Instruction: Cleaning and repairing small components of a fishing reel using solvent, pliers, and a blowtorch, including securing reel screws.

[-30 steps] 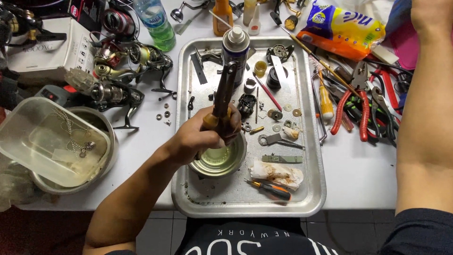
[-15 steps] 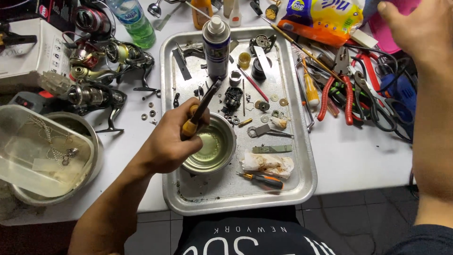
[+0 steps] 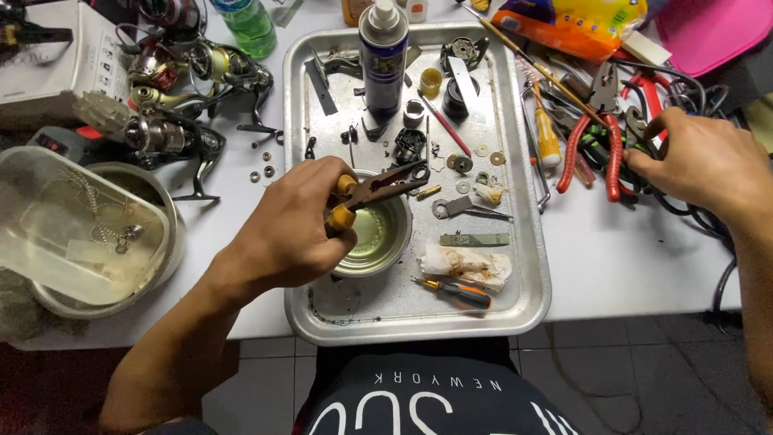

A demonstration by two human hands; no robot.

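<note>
Two hands: both were the person's own, one on each side of a metal tray [image 3: 531, 266] that lay on a white table [image 3: 628, 258].
Left hand [image 3: 294, 221]: it was clenched round the yellow-tipped handles of a pair of dark pliers [image 3: 378, 192], over the front left part of the tray.
Pliers' long axis: it ran from the handles in the fist up and to the right, the nose pointing toward the small loose parts in the middle of the tray; whether the nose pinched anything could not be told.
Small metal bowl [image 3: 377, 238]: it sat inside the tray, just below the pliers and touching the left hand's fingers, with a greenish liquid in it.
Spray can [image 3: 383, 60]: it stood upright at the far end of the tray, well beyond the pliers' nose.
Right hand [image 3: 704, 161]: it lay outside the tray, on the pile of tools at the right, fingers curled down among black cables; what it gripped, if anything, could not be told.
Red-handled pliers [image 3: 612, 153]: they lay just left of the right hand's fingertips, between that hand and the tray.
Nearer hand: the left was far closer to the bowl and the loose parts; the right was well apart from them.
Fishing reels [image 3: 173, 133]: several lay left of the tray, beyond the left forearm.
Plastic container [image 3: 72, 229]: it rested in a round bowl at the table's left edge.
</note>
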